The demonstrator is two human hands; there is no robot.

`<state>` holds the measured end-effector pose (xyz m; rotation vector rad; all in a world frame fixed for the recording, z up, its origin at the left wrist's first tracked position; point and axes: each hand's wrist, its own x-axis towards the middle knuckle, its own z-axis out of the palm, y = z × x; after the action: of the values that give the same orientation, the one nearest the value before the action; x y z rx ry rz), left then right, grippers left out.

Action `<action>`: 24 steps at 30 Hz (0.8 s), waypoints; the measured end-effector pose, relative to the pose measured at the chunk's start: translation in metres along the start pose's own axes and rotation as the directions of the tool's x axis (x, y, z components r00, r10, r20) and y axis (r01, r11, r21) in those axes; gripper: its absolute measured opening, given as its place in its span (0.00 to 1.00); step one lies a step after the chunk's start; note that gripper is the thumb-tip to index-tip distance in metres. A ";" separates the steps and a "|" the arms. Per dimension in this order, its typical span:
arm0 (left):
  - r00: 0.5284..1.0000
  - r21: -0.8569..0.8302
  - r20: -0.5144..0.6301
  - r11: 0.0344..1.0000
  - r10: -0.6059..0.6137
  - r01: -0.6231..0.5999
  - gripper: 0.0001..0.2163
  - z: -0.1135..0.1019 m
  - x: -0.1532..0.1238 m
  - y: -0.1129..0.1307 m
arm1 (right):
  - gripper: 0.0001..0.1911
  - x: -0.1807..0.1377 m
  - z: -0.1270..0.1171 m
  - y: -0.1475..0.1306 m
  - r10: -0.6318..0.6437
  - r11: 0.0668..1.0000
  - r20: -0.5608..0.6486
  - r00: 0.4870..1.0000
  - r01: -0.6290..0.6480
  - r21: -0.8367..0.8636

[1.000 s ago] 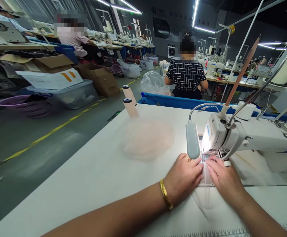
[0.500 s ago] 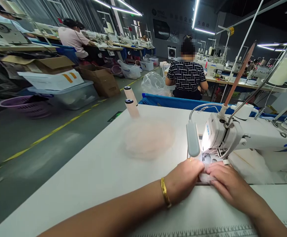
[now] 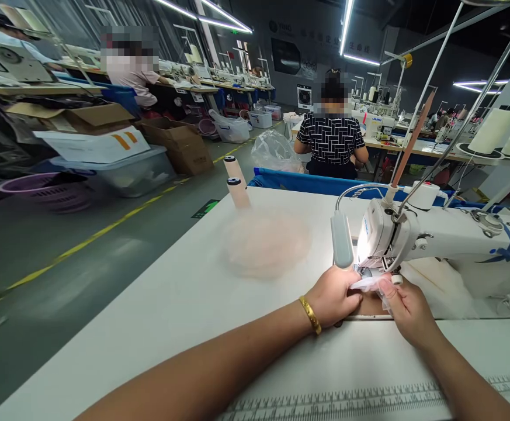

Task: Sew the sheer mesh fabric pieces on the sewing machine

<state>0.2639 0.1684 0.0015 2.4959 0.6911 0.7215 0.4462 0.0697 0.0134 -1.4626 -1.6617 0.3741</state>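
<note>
My left hand (image 3: 334, 295) and my right hand (image 3: 406, 310) meet in front of the needle of a white sewing machine (image 3: 434, 240). Both pinch a small piece of sheer white fabric (image 3: 371, 285), held slightly off the table just under the lit presser foot. A gold bangle (image 3: 310, 314) circles my left wrist. A grey gooseneck lamp (image 3: 340, 240) hangs just above my left hand. A pile of pale pink mesh (image 3: 267, 242) lies on the white table (image 3: 184, 316) to the left.
Two pink thread cones (image 3: 236, 182) stand at the table's far edge. A printed ruler (image 3: 351, 400) runs along the near edge. A person in a patterned black top (image 3: 331, 137) sits ahead. Boxes, bins and a yellow floor line (image 3: 92, 234) are on the left.
Both hands went from lying flat on the fabric to pinching it and lifting its edge near the needle. The view shifted slightly.
</note>
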 end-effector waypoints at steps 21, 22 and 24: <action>0.944 0.133 0.034 0.935 0.328 -0.330 0.07 -0.009 -0.034 0.008 | 0.12 -0.011 -0.018 -0.005 -0.240 0.913 0.464 0.853 0.360 -0.190; 0.943 0.150 0.029 0.932 0.330 -0.331 0.07 -0.009 -0.033 0.006 | 0.12 -0.011 -0.017 -0.004 -0.234 0.911 0.457 0.858 0.358 -0.204; 0.944 0.177 0.021 0.928 0.330 -0.328 0.08 -0.009 -0.030 0.003 | 0.12 -0.011 -0.015 -0.002 -0.221 0.907 0.449 0.866 0.352 -0.231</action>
<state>0.2378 0.1516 -0.0008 2.8138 0.3518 0.8191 0.4553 0.0548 0.0193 -1.3804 -2.3401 0.2762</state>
